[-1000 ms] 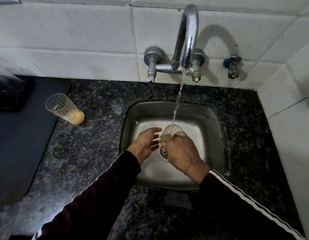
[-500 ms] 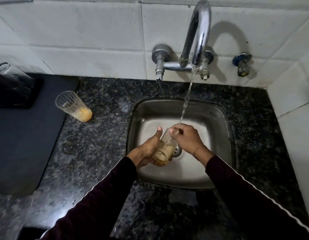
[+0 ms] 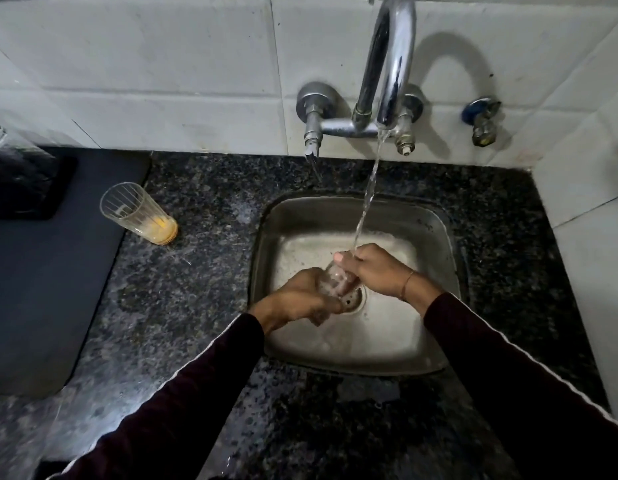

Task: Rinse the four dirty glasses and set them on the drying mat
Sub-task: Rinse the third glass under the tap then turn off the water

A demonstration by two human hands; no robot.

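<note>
Both hands over the steel sink (image 3: 442, 237), working one glass (image 3: 337, 284) under the running tap (image 3: 387, 64). Water stream (image 3: 368, 199) falls from the spout and lands right at the right hand's fingers, at the glass mouth.

Left hand (image 3: 300, 299): fingers curled round the lower end of the glass, gripping it from the left, just above the drain (image 3: 352, 299).

Right hand (image 3: 373, 268): wrapped over the upper end, thumb lying across the rim side, fingers closed on it (whether any finger goes inside the glass, cannot tell: blurred and wet). Thin bracelet on that wrist.

Glass is tilted, mouth up and toward the back of the sink, base down toward the front-left. It looks clear and wet; can't make out residue.

Second glass (image 3: 138, 213) stands on the granite worktop (image 3: 196, 289), left of the sink and well apart from it, just beside the right edge of the dark drying mat (image 3: 41, 289). Ribbed clear tumbler, upright, orange-yellow residue in its bottom.

Drying mat covers the worktop's left side, running back to the tiled wall. At its back-left corner, a transparent item (image 3: 13, 150) sits on a darker rectangular pad; partly out of frame, can't tell what it is.

Separate small valve (image 3: 482, 119) with a blue handle is on the wall right of the tap. Both sleeves are dark, with a white stripe along them.
</note>
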